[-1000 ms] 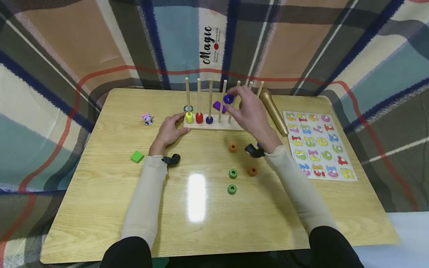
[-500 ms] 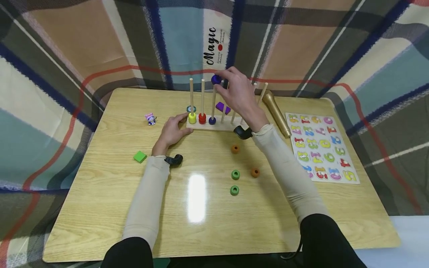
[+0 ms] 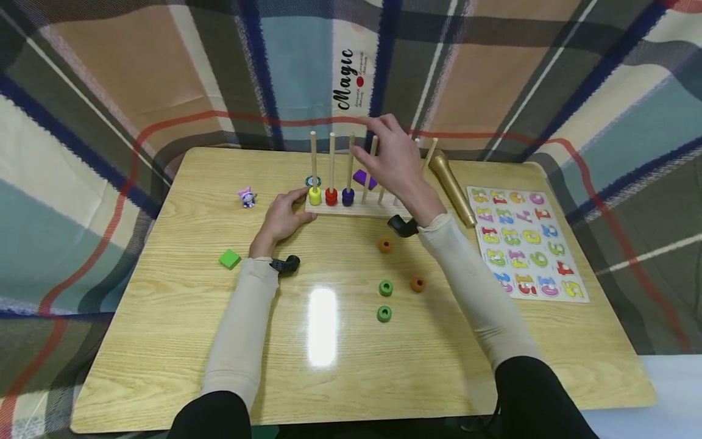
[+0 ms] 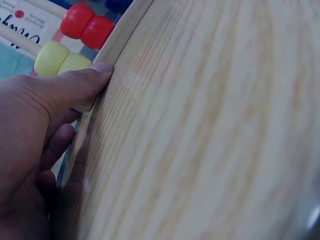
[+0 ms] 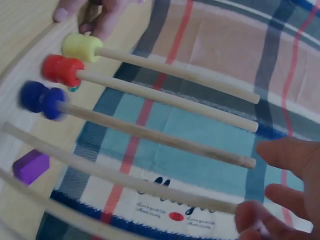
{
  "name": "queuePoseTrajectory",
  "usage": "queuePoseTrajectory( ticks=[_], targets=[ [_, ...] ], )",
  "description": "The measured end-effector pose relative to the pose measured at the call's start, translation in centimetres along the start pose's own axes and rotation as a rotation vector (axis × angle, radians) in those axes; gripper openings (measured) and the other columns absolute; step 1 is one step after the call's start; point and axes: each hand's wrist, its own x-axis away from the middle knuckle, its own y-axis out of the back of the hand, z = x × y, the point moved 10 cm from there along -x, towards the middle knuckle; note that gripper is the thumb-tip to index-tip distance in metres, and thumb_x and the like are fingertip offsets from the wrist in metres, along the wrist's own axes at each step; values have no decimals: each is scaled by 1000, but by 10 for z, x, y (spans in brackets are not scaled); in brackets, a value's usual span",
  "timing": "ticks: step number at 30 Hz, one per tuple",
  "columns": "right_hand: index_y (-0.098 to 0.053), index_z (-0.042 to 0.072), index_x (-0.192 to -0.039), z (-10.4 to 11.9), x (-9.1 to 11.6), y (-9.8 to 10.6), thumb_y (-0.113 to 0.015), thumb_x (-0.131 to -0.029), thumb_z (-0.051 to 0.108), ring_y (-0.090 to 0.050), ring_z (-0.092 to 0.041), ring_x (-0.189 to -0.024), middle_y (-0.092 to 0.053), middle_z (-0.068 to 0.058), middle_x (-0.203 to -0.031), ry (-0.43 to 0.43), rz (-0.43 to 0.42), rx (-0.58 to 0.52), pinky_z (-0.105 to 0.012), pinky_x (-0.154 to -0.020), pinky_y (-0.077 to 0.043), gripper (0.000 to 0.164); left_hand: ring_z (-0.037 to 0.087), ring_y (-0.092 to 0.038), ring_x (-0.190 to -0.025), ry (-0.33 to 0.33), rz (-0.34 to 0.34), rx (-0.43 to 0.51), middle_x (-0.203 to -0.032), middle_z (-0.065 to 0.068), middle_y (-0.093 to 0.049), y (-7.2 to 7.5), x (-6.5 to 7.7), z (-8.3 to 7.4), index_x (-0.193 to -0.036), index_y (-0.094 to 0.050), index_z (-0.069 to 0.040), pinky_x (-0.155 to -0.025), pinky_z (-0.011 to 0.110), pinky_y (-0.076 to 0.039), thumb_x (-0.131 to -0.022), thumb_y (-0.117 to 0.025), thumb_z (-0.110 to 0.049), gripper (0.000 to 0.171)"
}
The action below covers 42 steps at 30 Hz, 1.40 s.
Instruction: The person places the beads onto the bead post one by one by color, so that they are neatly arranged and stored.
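Observation:
My left hand (image 3: 281, 218) grips the left end of a wooden peg rack (image 3: 359, 209); in the left wrist view its thumb (image 4: 82, 84) lies on the front edge and the fingers curl round the end. Two yellow beads (image 5: 82, 48), two red beads (image 5: 62, 69) and two blue beads (image 5: 43, 100) sit at the bottoms of the first three pegs. Beside the top of the third peg is my right hand (image 3: 396, 163), thumb and fingers apart, holding nothing. It hides parts of the pegs further right.
Two orange beads (image 3: 386, 245) and two green beads (image 3: 385, 288) lie in front of the rack. Behind it is a purple block (image 3: 364, 178). A gold cylinder (image 3: 452, 189) and a number board (image 3: 529, 244) are at right, a green block (image 3: 230, 259) and small figurine (image 3: 247, 197) at left.
My right hand carried a blue bead left and up to the third peg's top, then let it go. The bead dropped onto the other blue one. My left hand stayed on the rack.

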Motion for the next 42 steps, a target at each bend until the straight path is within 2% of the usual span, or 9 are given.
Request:
queuePoseTrajectory(
  ticks=[4,6,10,17,22,26,31,36,42],
  targets=[
    [-69,7,-137,-7,35,12,-70,-104,24,-54,-23,-69,-65,-13,-123,95,-98,-48,-35,-62,-42,37,43,-43,-146,4,8,3,-153,23,-56,-2,0,-1,-165,-45,-13,-124,61,-29,-99,-78,-23,74],
    [-74,5,-124,-13,57,8,-70,-104,22,-54,-22,-66,-68,-13,-113,122,-72,-36,-34,-59,-42,27,44,-44,-145,8,8,0,-152,23,-56,-1,-1,0,-165,-45,-14,-124,61,-30,-99,-78,-22,74],
    [-78,7,-106,-32,100,-19,-72,-102,20,-64,-23,-71,-74,-8,-99,107,116,24,-36,-59,-50,15,45,-44,-145,14,5,-10,-152,24,-55,3,-2,1,-165,-44,-13,-123,62,-31,-99,-78,-22,75],
    [-77,10,-111,-66,147,-60,-78,-99,26,-63,-17,-70,-74,-4,-97,-8,359,67,-37,-61,-51,20,45,-43,-146,16,-4,-3,-153,25,-54,10,-1,2,-165,-43,-12,-124,60,-29,-100,-78,-22,75],
    [-76,13,-106,-57,172,-82,-83,-93,41,-61,-10,-71,-71,4,-87,36,537,70,-32,-62,-51,31,44,-43,-147,7,-12,1,-153,26,-55,13,-1,2,-165,-43,-10,-125,59,-29,-100,-78,-20,75],
    [-75,17,-100,-47,185,-97,-84,-90,38,-56,-8,-70,-63,9,-78,86,639,105,-30,-62,-48,24,45,-42,-147,11,-20,0,-153,26,-55,15,-1,3,-165,-43,-11,-125,60,-28,-100,-78,-20,74],
    [-79,13,-113,-37,166,-81,-85,-91,24,-62,-13,-75,-70,2,-92,112,528,84,-32,-64,-52,25,45,-43,-147,2,-20,5,-151,26,-57,13,-1,1,-164,-44,-10,-125,59,-28,-99,-78,-19,74],
    [-74,5,-131,-30,105,-30,-80,-97,18,-64,-22,-78,-70,-12,-115,107,281,-2,-34,-64,-52,37,45,-45,-146,-8,-19,14,-149,26,-58,8,0,0,-164,-45,-9,-125,60,-28,-98,-79,-19,74],
    [-70,2,-132,-26,37,18,-75,-99,14,-62,-25,-82,-70,-14,-118,59,-2,-46,-34,-68,-48,35,43,-45,-146,-17,-15,14,-150,25,-58,-1,-1,1,-163,-46,-10,-126,58,-28,-98,-79,-19,74]
  ],
)
